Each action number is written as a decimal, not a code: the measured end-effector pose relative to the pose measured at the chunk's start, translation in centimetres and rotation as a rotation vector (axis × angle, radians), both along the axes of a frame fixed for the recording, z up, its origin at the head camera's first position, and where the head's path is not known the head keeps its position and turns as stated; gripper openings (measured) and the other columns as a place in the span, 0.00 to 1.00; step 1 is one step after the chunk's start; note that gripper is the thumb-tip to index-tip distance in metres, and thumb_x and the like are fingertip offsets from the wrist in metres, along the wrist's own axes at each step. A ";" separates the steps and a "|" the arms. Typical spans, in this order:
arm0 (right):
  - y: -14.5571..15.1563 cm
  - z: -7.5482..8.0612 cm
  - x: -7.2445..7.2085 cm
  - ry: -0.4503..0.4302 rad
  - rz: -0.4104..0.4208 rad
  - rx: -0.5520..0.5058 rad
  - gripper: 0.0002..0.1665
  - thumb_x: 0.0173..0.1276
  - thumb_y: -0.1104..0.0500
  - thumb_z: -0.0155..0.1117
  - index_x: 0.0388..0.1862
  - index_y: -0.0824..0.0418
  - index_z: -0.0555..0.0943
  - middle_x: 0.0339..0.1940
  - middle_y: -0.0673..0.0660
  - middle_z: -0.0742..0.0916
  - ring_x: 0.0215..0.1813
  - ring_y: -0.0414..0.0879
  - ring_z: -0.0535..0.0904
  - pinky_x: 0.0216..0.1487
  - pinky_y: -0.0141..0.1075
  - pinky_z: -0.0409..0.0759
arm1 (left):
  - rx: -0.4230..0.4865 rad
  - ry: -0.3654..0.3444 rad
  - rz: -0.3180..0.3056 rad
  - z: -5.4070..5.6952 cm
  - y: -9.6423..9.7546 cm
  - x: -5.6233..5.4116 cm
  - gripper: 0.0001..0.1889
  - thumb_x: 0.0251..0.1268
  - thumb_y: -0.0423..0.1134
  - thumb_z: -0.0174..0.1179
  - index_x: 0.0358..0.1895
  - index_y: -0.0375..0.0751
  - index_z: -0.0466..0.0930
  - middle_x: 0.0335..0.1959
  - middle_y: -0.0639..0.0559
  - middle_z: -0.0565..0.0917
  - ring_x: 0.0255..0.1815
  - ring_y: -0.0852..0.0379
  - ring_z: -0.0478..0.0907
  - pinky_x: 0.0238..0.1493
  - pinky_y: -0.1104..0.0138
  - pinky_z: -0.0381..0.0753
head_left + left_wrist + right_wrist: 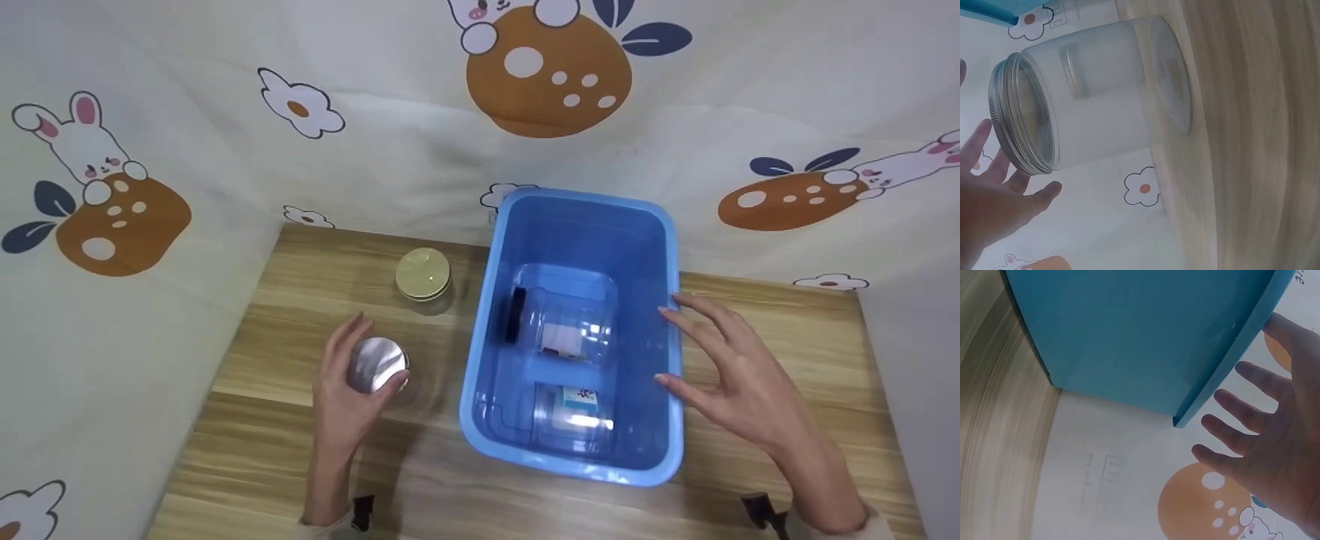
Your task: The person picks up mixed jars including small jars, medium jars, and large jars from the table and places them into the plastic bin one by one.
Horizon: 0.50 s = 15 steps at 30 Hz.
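Note:
My left hand (346,390) is around the silver lid of a clear jar (1100,95), thumb on one side and fingers spread on the other. That jar stands upright on the wooden table, its silver lid (377,364) screwed on. Over the right rim of a blue plastic bin (574,474) hovers my right hand (739,379), fingers apart and fingertips right at the edge. Inside the bin a clear jar with a black lid (516,315) lies on its side. Nearer me in the bin lies a second clear jar with a blue-and-white label (580,397).
Behind the silver-lidded jar stands another jar with a gold lid (423,273), left of the bin. A cloth backdrop (390,135) printed with rabbits and oranges rises along the back of the wooden table (247,442) and its sides.

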State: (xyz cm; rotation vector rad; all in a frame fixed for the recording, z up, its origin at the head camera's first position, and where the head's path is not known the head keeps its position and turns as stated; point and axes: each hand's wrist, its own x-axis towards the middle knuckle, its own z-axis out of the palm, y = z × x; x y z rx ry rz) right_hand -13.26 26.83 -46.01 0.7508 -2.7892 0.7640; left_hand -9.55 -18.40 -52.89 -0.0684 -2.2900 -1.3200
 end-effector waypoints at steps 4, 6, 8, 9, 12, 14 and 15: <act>0.2 -0.1 0.2 -0.015 -0.007 -0.003 0.49 0.52 0.48 0.81 0.73 0.48 0.71 0.74 0.57 0.71 0.71 0.59 0.66 0.60 0.66 0.70 | -0.013 0.000 -0.015 -1.9 -1.0 -0.3 0.44 0.31 0.31 0.84 0.62 0.36 0.77 0.67 0.37 0.72 0.68 0.36 0.67 0.65 0.41 0.64; 0.3 -0.2 0.3 -0.023 -0.014 -0.013 0.48 0.52 0.48 0.81 0.73 0.48 0.71 0.74 0.56 0.70 0.72 0.59 0.65 0.60 0.67 0.70 | -0.018 -0.003 -0.025 -2.4 -1.3 -0.3 0.45 0.30 0.33 0.84 0.64 0.38 0.77 0.68 0.39 0.71 0.69 0.38 0.67 0.66 0.41 0.64; 0.4 -0.3 0.4 -0.033 -0.019 -0.027 0.48 0.52 0.49 0.81 0.73 0.48 0.71 0.75 0.55 0.69 0.73 0.58 0.64 0.60 0.67 0.70 | -0.017 -0.015 -0.033 -2.7 -1.5 -0.2 0.47 0.31 0.34 0.84 0.66 0.40 0.76 0.69 0.41 0.71 0.69 0.40 0.66 0.66 0.43 0.64; 0.5 -0.4 0.5 -0.030 -0.019 -0.034 0.48 0.52 0.50 0.81 0.73 0.48 0.71 0.75 0.55 0.69 0.73 0.59 0.64 0.59 0.67 0.70 | -0.021 -0.023 -0.031 -2.8 -1.6 -0.1 0.47 0.32 0.35 0.85 0.66 0.41 0.75 0.70 0.42 0.71 0.70 0.41 0.66 0.66 0.43 0.64; 0.6 -0.6 0.7 -0.034 -0.016 -0.066 0.49 0.52 0.52 0.81 0.73 0.49 0.71 0.75 0.53 0.69 0.72 0.57 0.64 0.62 0.63 0.69 | -0.030 -0.060 -0.023 -3.1 -1.7 0.3 0.49 0.32 0.39 0.85 0.68 0.45 0.74 0.70 0.45 0.70 0.70 0.44 0.66 0.66 0.45 0.64; 0.6 -0.7 0.7 -0.025 -0.011 -0.089 0.50 0.50 0.54 0.82 0.73 0.50 0.71 0.75 0.53 0.70 0.72 0.56 0.65 0.64 0.59 0.69 | -0.034 -0.086 -0.014 -3.3 -1.7 0.6 0.50 0.33 0.42 0.85 0.69 0.47 0.73 0.71 0.46 0.70 0.70 0.45 0.66 0.67 0.46 0.63; 0.5 -0.8 0.7 -0.021 -0.009 -0.101 0.50 0.50 0.55 0.83 0.73 0.50 0.71 0.75 0.53 0.70 0.71 0.56 0.66 0.64 0.58 0.69 | -0.034 -0.096 -0.011 -3.4 -1.7 0.6 0.50 0.33 0.43 0.85 0.69 0.47 0.73 0.71 0.46 0.70 0.70 0.45 0.65 0.67 0.46 0.63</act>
